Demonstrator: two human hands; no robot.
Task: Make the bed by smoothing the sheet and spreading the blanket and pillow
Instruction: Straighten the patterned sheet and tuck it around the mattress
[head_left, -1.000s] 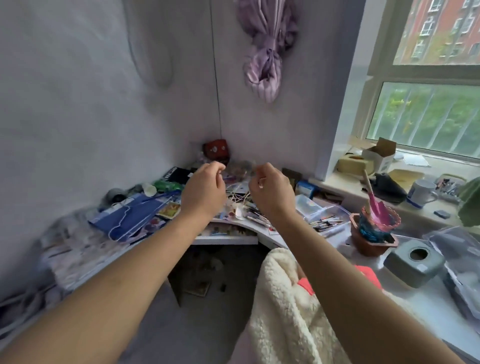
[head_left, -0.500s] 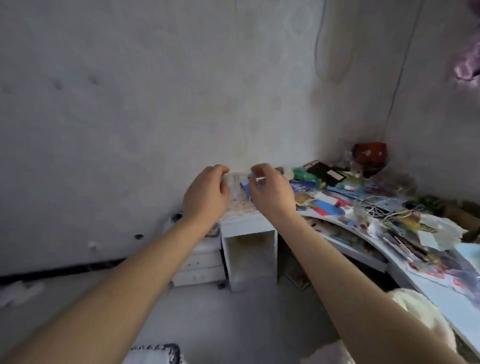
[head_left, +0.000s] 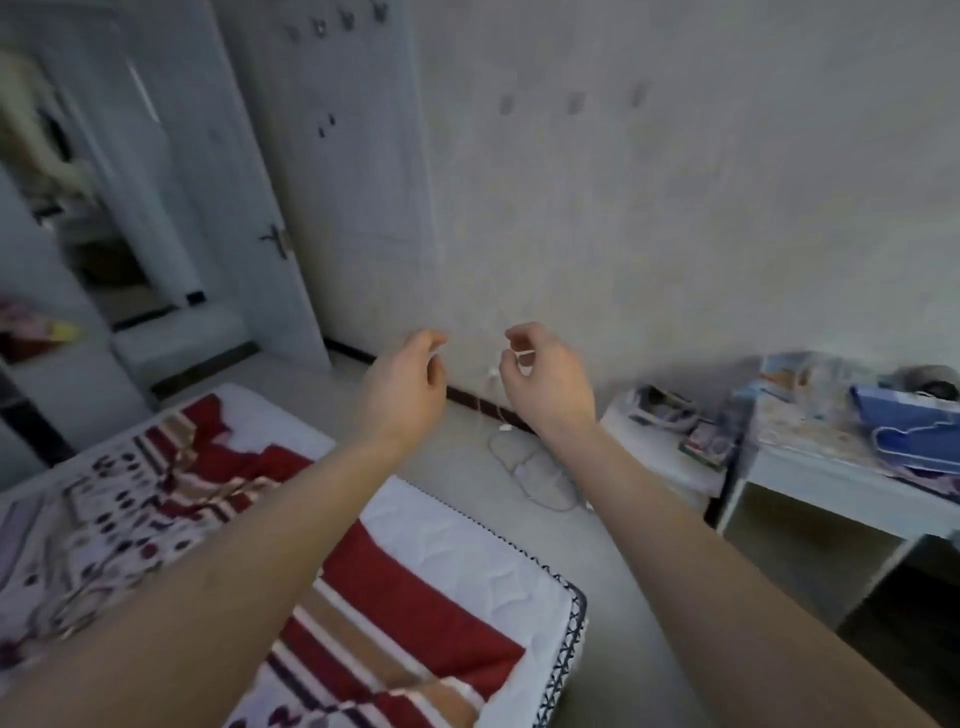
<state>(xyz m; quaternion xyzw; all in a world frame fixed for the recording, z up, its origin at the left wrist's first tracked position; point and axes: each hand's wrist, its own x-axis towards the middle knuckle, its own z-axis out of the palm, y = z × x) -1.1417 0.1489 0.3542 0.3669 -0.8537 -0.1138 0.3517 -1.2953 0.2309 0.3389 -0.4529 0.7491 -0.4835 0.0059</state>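
At the lower left the striped sheet (head_left: 395, 613) lies rumpled on the mattress (head_left: 467, 551), not yet smoothed. No blanket or pillow shows, so nearly all the task seems left. Beyond, mid-frame, the left grip (head_left: 410, 384) hangs loosely curled and empty. Whether the right grip (head_left: 545, 379) pinches something is unclear.

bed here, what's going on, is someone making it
A person stands beside the mattress with the left hand and right hand raised in front, touching nothing on it. The fingers are curled; whether they pinch anything thin is too blurred to tell. The red striped sheet lies rumpled, not yet smoothed.
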